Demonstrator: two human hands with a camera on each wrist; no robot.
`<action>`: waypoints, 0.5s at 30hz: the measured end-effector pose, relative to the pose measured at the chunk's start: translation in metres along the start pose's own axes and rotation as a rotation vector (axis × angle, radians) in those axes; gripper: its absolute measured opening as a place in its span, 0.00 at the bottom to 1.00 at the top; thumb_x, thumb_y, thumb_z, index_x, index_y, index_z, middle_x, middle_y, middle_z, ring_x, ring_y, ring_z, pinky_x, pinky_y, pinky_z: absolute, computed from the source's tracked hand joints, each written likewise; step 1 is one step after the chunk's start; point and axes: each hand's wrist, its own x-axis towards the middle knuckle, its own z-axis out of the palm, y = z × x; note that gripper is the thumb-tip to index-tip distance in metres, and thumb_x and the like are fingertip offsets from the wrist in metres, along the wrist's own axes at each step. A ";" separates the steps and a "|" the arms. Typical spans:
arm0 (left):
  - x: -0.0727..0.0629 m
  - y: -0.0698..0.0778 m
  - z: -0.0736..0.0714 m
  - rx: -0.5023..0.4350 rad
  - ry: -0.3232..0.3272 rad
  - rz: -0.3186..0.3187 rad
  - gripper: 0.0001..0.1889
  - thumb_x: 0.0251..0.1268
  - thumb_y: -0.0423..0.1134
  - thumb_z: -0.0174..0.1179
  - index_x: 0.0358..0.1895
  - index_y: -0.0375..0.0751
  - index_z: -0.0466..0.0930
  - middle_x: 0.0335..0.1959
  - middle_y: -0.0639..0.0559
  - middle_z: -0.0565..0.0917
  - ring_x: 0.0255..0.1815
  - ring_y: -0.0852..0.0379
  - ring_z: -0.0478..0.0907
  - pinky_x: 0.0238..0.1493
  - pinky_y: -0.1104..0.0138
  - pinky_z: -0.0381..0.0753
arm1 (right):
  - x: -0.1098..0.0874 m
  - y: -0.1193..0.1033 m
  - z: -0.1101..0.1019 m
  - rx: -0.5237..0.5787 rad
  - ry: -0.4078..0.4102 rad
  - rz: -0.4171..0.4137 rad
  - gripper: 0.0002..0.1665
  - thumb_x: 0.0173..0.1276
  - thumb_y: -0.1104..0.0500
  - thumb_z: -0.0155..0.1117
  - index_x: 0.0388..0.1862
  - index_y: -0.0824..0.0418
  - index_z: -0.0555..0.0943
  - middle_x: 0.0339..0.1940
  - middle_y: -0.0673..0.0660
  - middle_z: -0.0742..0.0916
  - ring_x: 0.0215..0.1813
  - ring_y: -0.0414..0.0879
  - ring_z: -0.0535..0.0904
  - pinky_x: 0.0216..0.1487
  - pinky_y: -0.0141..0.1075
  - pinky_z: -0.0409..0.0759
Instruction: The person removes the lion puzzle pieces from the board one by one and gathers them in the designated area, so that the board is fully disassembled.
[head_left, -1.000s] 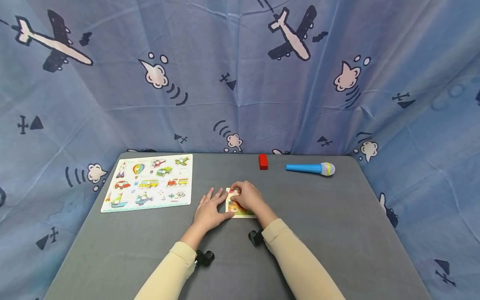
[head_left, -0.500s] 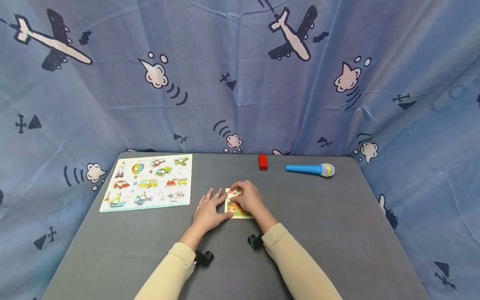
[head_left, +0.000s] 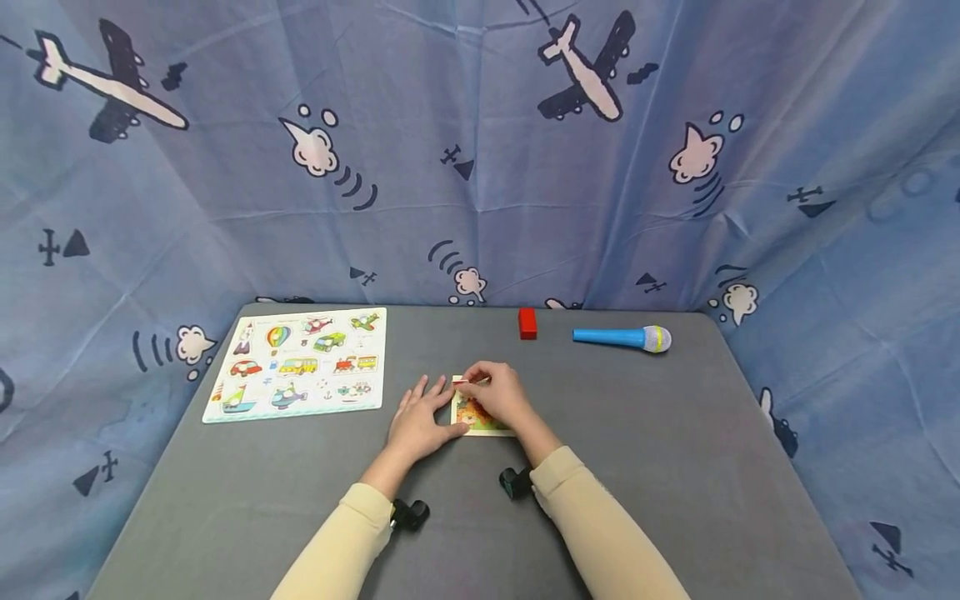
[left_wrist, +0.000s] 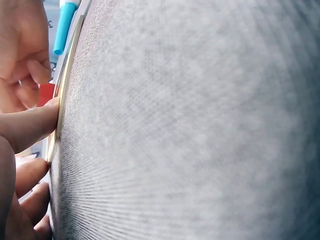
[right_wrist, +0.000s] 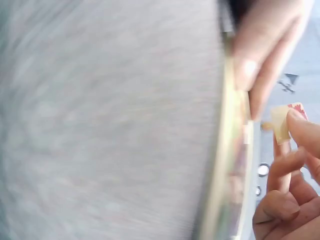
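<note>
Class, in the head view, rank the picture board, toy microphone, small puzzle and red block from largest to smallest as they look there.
1. Picture board
2. Toy microphone and small puzzle: not ranked against each other, since the right hand hides part of the puzzle
3. Red block

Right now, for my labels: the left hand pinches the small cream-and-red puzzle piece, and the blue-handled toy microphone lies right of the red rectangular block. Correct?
Not quite: the right hand pinches the small cream-and-red puzzle piece, as the right wrist view shows. The blue-handled toy microphone does lie right of the red rectangular block.
</note>
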 end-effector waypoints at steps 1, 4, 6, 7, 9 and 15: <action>0.000 0.000 0.000 0.003 -0.002 0.000 0.41 0.58 0.60 0.70 0.74 0.52 0.71 0.79 0.53 0.64 0.84 0.45 0.48 0.82 0.46 0.48 | -0.001 -0.001 -0.002 0.023 0.002 -0.010 0.08 0.62 0.55 0.77 0.35 0.57 0.87 0.30 0.51 0.88 0.26 0.41 0.79 0.26 0.32 0.78; 0.000 -0.001 -0.001 0.010 0.000 0.001 0.41 0.58 0.60 0.70 0.74 0.52 0.70 0.79 0.52 0.64 0.84 0.44 0.48 0.82 0.46 0.48 | -0.003 -0.004 -0.010 0.084 0.012 -0.008 0.10 0.63 0.56 0.76 0.38 0.59 0.87 0.29 0.52 0.88 0.28 0.45 0.82 0.26 0.32 0.79; 0.000 -0.002 -0.001 0.017 0.003 0.001 0.41 0.58 0.60 0.70 0.75 0.52 0.70 0.79 0.52 0.64 0.84 0.44 0.48 0.82 0.46 0.48 | -0.005 -0.006 -0.016 0.106 0.020 0.007 0.11 0.63 0.56 0.76 0.41 0.59 0.87 0.28 0.53 0.89 0.30 0.50 0.84 0.28 0.32 0.79; 0.000 -0.002 -0.001 0.018 0.006 0.001 0.41 0.58 0.60 0.70 0.75 0.52 0.70 0.79 0.52 0.64 0.84 0.44 0.48 0.82 0.46 0.48 | -0.006 -0.007 -0.020 0.118 0.023 0.010 0.11 0.64 0.56 0.75 0.43 0.59 0.86 0.29 0.53 0.89 0.32 0.52 0.85 0.29 0.32 0.80; -0.001 -0.002 -0.001 0.015 0.012 0.002 0.40 0.58 0.59 0.70 0.74 0.51 0.71 0.79 0.51 0.64 0.84 0.44 0.48 0.82 0.47 0.48 | -0.009 -0.006 -0.027 0.145 0.030 0.023 0.13 0.64 0.56 0.75 0.45 0.59 0.86 0.29 0.55 0.90 0.35 0.54 0.87 0.31 0.33 0.81; -0.003 0.001 -0.001 -0.008 0.004 0.015 0.41 0.58 0.58 0.71 0.75 0.50 0.70 0.79 0.50 0.63 0.84 0.43 0.48 0.81 0.45 0.48 | -0.015 0.009 -0.049 0.121 0.111 0.057 0.14 0.64 0.55 0.75 0.46 0.59 0.87 0.31 0.56 0.90 0.29 0.48 0.82 0.27 0.33 0.76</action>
